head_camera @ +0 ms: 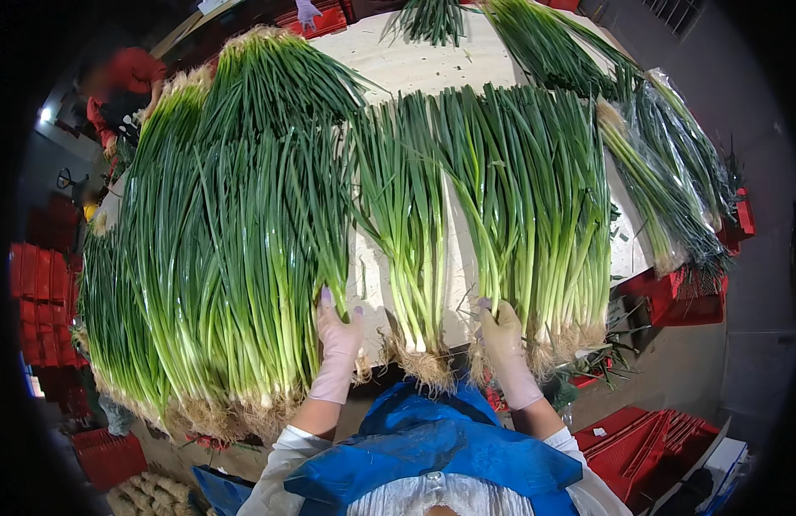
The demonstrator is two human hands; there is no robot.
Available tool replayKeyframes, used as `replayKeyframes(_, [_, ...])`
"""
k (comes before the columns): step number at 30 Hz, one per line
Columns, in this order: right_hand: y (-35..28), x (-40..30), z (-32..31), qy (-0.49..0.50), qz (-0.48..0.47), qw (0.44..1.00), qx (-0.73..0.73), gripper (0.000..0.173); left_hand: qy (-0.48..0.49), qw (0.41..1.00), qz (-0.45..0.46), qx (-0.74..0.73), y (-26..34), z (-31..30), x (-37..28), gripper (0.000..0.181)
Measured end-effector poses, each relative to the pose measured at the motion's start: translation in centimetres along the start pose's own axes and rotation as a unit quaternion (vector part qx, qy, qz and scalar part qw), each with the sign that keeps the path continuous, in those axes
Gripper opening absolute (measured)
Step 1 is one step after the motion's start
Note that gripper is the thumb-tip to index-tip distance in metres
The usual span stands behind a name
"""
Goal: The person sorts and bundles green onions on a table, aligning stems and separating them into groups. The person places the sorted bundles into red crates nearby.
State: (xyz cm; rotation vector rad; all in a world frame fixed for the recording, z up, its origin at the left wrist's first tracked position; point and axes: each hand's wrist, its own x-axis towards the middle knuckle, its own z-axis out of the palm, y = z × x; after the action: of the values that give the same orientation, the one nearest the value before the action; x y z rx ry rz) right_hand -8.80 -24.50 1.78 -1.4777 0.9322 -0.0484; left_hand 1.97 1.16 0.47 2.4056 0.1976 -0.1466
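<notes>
Long green onions with roots lie side by side on a pale table (370, 277), roots toward me. My left hand (338, 335), in a thin pale glove, grips the lower stalks at the right edge of the large left pile (243, 258). My right hand (503, 332), gloved alike, holds a stalk or a few at the left edge of the right pile (553, 226); their roots hang beside the palm. Between my hands, touched by neither, lies a small separate bunch of green onions (414, 258), its tangled roots at the table's near edge.
More green onions lie across the far side (275, 77). At the right are bunches in clear plastic (682, 148) above a red crate (688, 303). Red crates stand at the left (43, 303) and lower right (643, 438). A person in red (130, 71) works at the far left; another's gloved hand (306, 13) shows at the top.
</notes>
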Motion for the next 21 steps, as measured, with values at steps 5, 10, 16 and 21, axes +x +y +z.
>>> replayKeyframes(5, [-1.4, -0.8, 1.1, -0.031, 0.011, 0.991, 0.127, 0.019, -0.177, 0.984, -0.012, -0.033, 6.3, 0.6, -2.9, 0.082])
replayKeyframes(10, [-1.2, -1.2, 3.4, -0.077, 0.004, 0.993, 0.087, 0.024, -0.140, 0.978, 0.095, 0.121, 4.3, 6.7, -3.0, 0.085])
replayKeyframes(16, [0.8, -0.1, 4.1, -0.073, 0.109, 0.982, 0.137, 0.025, -0.280, 0.894, -0.129, -0.325, 2.0, 6.1, -0.8, 0.048])
replayKeyframes(21, [-0.8, -0.9, 3.2, -0.115, 0.082, 0.971, 0.191, 0.024, -0.312, 0.778, -0.167, -0.519, 2.7, 2.3, -1.8, 0.031])
